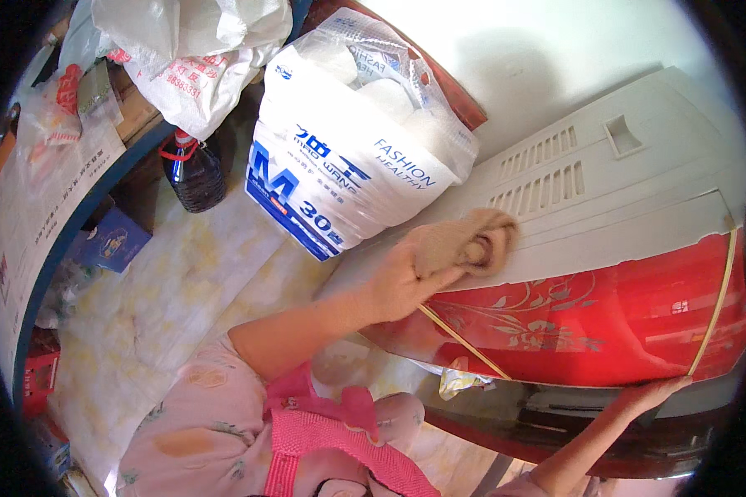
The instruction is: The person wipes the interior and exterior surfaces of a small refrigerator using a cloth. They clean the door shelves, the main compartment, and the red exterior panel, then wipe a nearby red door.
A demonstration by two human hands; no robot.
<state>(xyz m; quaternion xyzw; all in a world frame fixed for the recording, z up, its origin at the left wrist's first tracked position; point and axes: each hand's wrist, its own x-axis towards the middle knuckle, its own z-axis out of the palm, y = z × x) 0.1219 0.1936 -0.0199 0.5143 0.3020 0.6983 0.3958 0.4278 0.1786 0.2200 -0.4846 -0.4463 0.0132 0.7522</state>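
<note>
My left hand (404,270) holds a crumpled brown cloth (491,242) over the white vented panel (634,161) of a large appliance. The fingers are partly hidden by the cloth and blurred. The appliance's red glossy panel (634,310) bears a floral pattern and gold trim strips. At the lower right, my right hand (665,390) touches the lower edge of the red panel near a gold strip; its fingers are hard to make out. Beneath the red panel is a dark glossy part (572,413).
A clear plastic pack of white paper rolls (348,143) stands beside the appliance, near the wall. To the left are a dark bottle (193,174) with a red cap, a blue box (115,239), and a blue-edged table (56,211) holding plastic bags (193,68).
</note>
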